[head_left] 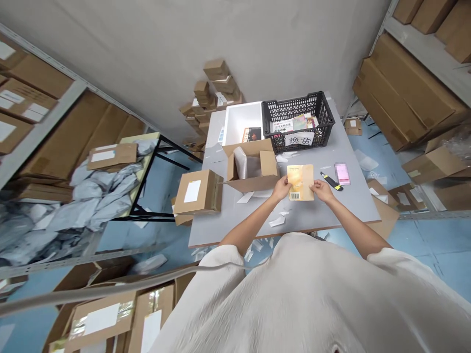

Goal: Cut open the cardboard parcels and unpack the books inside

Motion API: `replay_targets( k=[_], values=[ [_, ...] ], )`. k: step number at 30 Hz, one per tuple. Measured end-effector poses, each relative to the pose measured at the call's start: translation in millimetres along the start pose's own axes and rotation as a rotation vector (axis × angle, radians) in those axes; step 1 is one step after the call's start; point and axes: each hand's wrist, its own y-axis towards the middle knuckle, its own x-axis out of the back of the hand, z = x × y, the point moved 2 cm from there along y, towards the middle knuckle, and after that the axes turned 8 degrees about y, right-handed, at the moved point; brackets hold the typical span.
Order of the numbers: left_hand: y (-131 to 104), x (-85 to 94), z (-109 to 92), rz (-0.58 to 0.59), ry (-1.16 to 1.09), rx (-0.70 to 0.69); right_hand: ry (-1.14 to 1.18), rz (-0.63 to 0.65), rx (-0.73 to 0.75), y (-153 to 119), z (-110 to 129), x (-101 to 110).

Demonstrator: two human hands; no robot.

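A yellow book or booklet (300,182) with a barcode at its lower left is held up over the grey table (235,223). My left hand (282,188) grips its left edge, and my right hand (322,190) pinches the right edge; both are closed on it. Just left of my left hand stands an open cardboard box (252,184) with a pale wrapped item (240,163) inside. To the right of my right hand lie a black and yellow cutter (331,181) and a pink phone-like object (342,173).
Behind the open box are a white foam box (232,122) and a black crate (326,131) holding books. A closed carton (180,198) stands at the table's left edge. Paper scraps (277,221) lie near the front edge.
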Motion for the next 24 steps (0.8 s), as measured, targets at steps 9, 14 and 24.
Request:
replay_targets(
  k=[9, 14, 24],
  values=[
    [-6, -17.0, -14, 0.009, -0.028, 0.038, -0.197, -0.082, 0.212, -19, 35, -13],
    [-18, -28.9, -28, 0.093, -0.210, -0.009, -0.401, -0.116, 0.278, -31, 47, -30],
    [-27, -27.5, -27, 0.012, -0.290, 0.016, -0.641, 0.050, 0.509, -47, 26, -49]
  ],
)
